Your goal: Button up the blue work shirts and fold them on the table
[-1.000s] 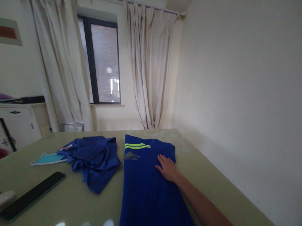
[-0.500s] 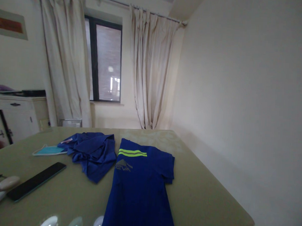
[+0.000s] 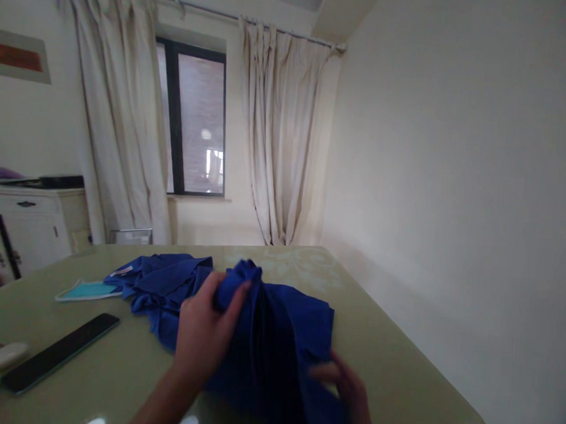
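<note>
A dark blue shirt [image 3: 277,337] lies on the table, its upper left part lifted and bunched. Fingers and thumb of my left hand [image 3: 207,327] are wrapped round that raised fold. At the shirt's right side, below the sleeve, is my right hand [image 3: 343,383], blurred, with its fingers at the cloth; whether they grip it is unclear. A second, crumpled blue garment [image 3: 162,282] lies to the left, partly behind my left hand.
On the green table [image 3: 388,373] at the left are a light blue face mask [image 3: 89,290], a black phone [image 3: 61,352] and a pale rounded object [image 3: 7,356]. A white cabinet [image 3: 34,220] stands behind.
Both my hands have come into view at the shirt. The shirt, flat before, is raised and folded at its upper left, and its green stripes and logo no longer show.
</note>
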